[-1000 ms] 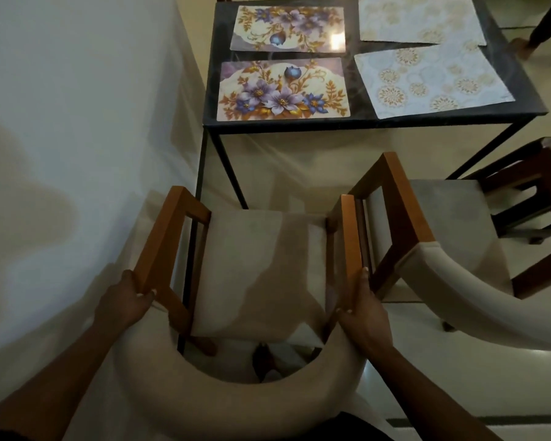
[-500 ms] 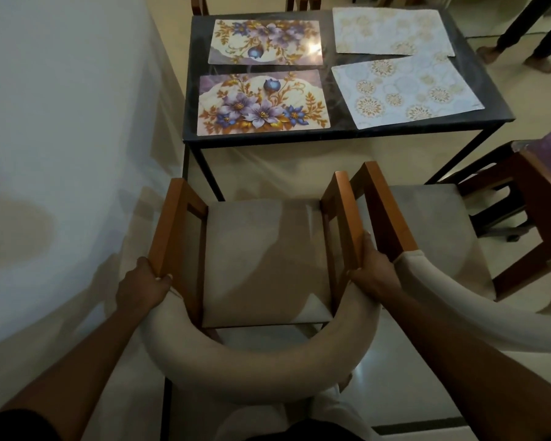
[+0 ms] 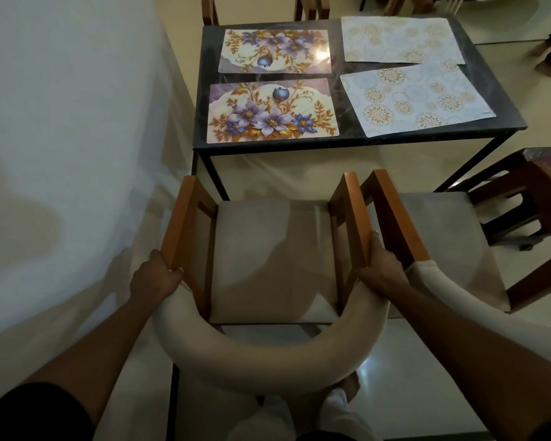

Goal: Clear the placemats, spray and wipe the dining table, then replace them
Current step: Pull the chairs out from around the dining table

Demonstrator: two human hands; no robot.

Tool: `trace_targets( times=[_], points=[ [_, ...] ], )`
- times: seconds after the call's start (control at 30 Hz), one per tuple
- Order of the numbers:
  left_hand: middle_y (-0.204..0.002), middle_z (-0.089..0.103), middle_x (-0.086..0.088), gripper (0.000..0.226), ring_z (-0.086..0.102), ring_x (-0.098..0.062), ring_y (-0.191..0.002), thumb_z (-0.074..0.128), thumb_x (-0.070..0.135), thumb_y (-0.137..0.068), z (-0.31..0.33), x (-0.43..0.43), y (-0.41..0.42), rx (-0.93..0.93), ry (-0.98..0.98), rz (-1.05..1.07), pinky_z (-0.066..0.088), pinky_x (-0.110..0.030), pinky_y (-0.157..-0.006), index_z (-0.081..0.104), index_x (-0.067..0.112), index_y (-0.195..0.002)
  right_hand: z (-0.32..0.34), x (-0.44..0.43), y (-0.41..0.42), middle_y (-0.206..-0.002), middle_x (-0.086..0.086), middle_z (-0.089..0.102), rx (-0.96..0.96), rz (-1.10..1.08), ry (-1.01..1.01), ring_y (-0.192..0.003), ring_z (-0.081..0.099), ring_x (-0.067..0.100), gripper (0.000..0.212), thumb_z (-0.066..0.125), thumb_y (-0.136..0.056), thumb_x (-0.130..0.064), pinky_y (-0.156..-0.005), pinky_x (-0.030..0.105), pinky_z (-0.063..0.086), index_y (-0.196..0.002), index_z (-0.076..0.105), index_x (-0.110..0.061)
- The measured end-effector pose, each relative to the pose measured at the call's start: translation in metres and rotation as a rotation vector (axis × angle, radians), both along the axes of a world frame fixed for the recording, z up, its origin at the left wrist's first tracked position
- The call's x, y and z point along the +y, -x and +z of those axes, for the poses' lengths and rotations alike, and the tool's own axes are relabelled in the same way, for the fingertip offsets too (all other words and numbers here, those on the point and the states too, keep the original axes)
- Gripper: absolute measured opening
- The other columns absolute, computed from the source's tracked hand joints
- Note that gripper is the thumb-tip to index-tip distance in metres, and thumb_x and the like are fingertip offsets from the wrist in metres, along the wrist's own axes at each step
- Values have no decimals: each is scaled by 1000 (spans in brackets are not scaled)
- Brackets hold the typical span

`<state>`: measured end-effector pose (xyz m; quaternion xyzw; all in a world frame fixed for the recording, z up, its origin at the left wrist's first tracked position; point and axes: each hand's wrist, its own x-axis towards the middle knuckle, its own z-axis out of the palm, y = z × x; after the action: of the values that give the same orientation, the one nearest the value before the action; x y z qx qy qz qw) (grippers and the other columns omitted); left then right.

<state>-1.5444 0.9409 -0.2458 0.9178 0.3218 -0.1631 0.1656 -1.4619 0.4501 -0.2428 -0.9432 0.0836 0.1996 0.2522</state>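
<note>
Head cam, looking down: left hand (image 3: 153,278) is curled round the back end of the chair (image 3: 268,354)'s left wooden arm, and right hand (image 3: 382,272) grips the right arm the same way. Further out, the dark tabletop (image 3: 299,148) carries four flat mats. Two purple-and-gold floral placemats (image 3: 272,111) lie on the left and two pale placemats (image 3: 417,100) with gold medallions on the right, the nearer one skewed.

Four placemats (image 3: 272,111) on black table (image 3: 350,132) beyond chair (image 3: 274,256)

The chair (image 3: 274,259), gripped by the left hand (image 3: 153,280) and right hand (image 3: 384,272), has slid closer to the table (image 3: 352,136), narrowing the gap.
</note>
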Motion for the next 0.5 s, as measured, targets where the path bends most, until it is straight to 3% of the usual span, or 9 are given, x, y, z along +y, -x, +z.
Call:
trace_targets(
  times=[0.1, 0.3, 0.5],
  points=[
    [-110, 66, -22, 51, 68, -44, -100, 73, 42, -92, 2, -2, 2, -7, 14, 5, 57, -48, -83, 47, 5, -116, -1, -2, -1, -132, 13, 61, 28, 6, -7, -93, 61, 20, 112, 74, -88, -19, -80, 42, 61, -165, -7, -32],
    [-113, 67, -22, 56, 68, -44, -103, 72, 44, -92, 3, -5, 5, -12, 15, 6, 56, -47, -84, 47, 3, -121, 3, 1, 3, -124, 12, 64, 13, 4, 1, -90, 66, 22, 98, 67, -96, -30, -78, 46, 63, -164, -4, -30],
    [-107, 67, -23, 49, 69, -44, -97, 70, 39, -94, 4, -11, 6, -31, -17, 15, 55, -46, -79, 46, 2, -117, 3, 5, 20, -126, 10, 63, -71, -23, 64, -100, 69, 26, 91, 70, -93, -30, -80, 48, 63, -162, 11, -30]
  ],
)
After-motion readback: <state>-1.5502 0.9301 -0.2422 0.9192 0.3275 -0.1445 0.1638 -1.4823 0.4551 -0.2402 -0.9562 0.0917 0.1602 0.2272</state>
